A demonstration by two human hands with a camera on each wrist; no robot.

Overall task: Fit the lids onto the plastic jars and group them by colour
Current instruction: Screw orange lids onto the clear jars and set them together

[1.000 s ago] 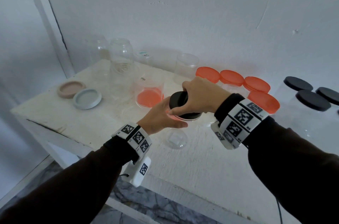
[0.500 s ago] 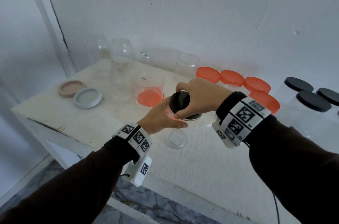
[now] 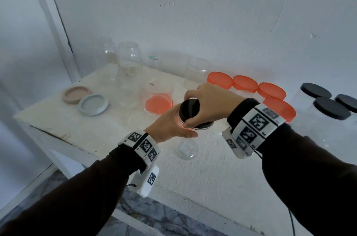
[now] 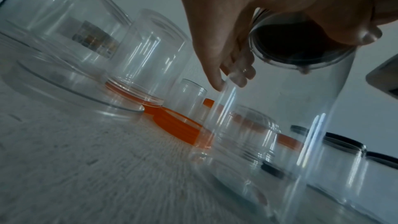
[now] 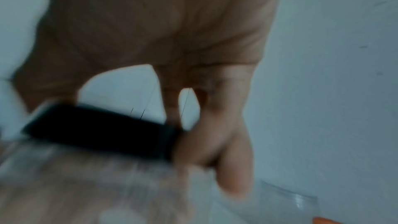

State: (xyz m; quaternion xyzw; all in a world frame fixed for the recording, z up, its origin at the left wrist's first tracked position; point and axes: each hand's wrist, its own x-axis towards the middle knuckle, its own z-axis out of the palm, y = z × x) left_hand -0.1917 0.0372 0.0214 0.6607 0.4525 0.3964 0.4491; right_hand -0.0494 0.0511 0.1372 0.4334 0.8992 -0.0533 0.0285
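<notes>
A clear plastic jar [image 3: 187, 148] stands at the table's middle, its body almost invisible. My left hand [image 3: 170, 127] wraps around its upper side. My right hand [image 3: 208, 106] grips a black lid [image 3: 190, 110] from above on the jar's mouth; the lid [image 4: 299, 45] is dark seen from below through the jar [image 4: 269, 142]. In the blurred right wrist view my fingers [image 5: 215, 142] curl over the black lid [image 5: 101, 130]. Several orange-lidded jars [image 3: 245, 85] stand just behind, black-lidded jars [image 3: 330, 108] at the right.
Open clear jars [image 3: 129, 61] crowd the back left; one jar [image 3: 158, 98] stands upside down over an orange lid. A beige lid [image 3: 77, 93] and a grey-blue lid [image 3: 93, 104] lie at the left. The white table's front edge [image 3: 81, 150] runs below my wrists.
My right hand has turned with the black lid on the jar, so more of the lid's top shows to the left of my fingers. My left hand has stayed on the jar.
</notes>
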